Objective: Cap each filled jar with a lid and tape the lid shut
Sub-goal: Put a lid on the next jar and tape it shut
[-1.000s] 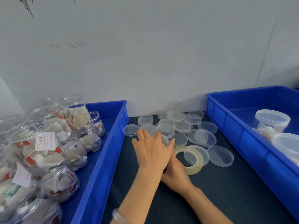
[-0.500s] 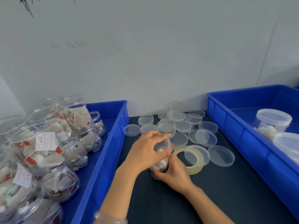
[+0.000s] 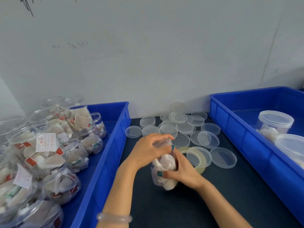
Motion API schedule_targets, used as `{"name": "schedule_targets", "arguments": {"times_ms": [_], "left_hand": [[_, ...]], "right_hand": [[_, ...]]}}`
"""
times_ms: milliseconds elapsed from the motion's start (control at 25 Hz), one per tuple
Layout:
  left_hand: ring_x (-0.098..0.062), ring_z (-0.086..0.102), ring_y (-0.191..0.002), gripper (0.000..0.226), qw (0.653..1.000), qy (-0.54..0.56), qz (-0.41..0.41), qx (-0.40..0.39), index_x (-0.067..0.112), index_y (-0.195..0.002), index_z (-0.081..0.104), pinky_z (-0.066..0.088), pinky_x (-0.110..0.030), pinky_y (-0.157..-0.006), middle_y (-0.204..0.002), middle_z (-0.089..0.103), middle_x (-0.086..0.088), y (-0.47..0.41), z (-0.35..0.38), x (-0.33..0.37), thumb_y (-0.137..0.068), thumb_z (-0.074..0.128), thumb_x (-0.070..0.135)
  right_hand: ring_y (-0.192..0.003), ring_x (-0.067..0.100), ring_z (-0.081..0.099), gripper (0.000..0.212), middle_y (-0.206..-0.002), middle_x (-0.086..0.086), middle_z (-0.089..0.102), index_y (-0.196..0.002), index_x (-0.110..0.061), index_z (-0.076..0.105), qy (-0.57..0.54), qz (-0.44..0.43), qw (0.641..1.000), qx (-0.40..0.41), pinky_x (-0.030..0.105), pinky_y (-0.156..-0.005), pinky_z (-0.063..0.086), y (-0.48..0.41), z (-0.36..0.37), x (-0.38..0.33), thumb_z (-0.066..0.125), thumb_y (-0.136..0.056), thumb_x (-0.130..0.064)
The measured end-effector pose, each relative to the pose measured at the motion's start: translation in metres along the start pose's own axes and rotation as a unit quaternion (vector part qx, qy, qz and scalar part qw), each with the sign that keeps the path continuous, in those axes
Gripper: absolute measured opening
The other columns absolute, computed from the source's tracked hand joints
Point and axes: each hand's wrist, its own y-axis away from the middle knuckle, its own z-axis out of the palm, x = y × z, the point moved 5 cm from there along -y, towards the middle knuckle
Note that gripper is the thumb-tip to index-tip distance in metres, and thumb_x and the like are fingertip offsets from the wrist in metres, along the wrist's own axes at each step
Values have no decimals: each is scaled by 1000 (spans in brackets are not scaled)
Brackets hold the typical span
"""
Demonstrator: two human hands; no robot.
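A dark bench (image 3: 181, 211) is set against a pale wall. At its middle, a clear plastic jar (image 3: 164, 171) packed with white sachets is gripped round its body by the curled fingers of the right hand (image 3: 184, 171). Its transparent round lid (image 3: 162, 143) is clasped by the left hand (image 3: 148, 152). A yellowish tape roll (image 3: 201, 169) lies just beside it, with loose clear lids (image 3: 181, 128) scattered behind. Filled, uncapped jars (image 3: 42, 145) are heaped in the left blue plastic crate (image 3: 105, 162); capped jars (image 3: 276, 120) are kept in the right blue crate (image 3: 246, 145).
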Motion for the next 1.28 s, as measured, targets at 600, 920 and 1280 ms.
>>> {"name": "schedule_targets", "arguments": {"times_ms": [600, 920, 1280], "left_hand": [[-24, 65, -113, 51, 928, 369, 49, -34, 25, -122, 70, 51, -45, -95, -121, 69, -4, -4, 4, -8, -77, 60, 46], [13, 49, -115, 39, 998, -12, 29, 63, 52, -114, 64, 41, -18, -97, -120, 57, 31, -11, -5, -22, -80, 76, 37], [-18, 51, -124, 43, 886, -319, 195, 273, 23, -129, 61, 39, -34, -107, -131, 58, 3, 11, 24, 8, -97, 47, 48]], "right_hand": [[-112, 34, 62, 58, -123, 12, 66, -130, -16, 64, -477, 105, 866, -111, 41, -91, 51, 3, 15, 8, 35, -99, -55], [-130, 3, 41, 58, -136, -15, 46, -140, -26, 46, 380, 35, 924, -9, 17, -108, 33, 30, -51, 31, 71, -88, -36], [-78, 4, 56, 7, -82, -16, 61, -104, -27, 51, 361, -7, 922, 140, 31, -67, 43, 40, -66, 11, 49, -100, -32]]}}
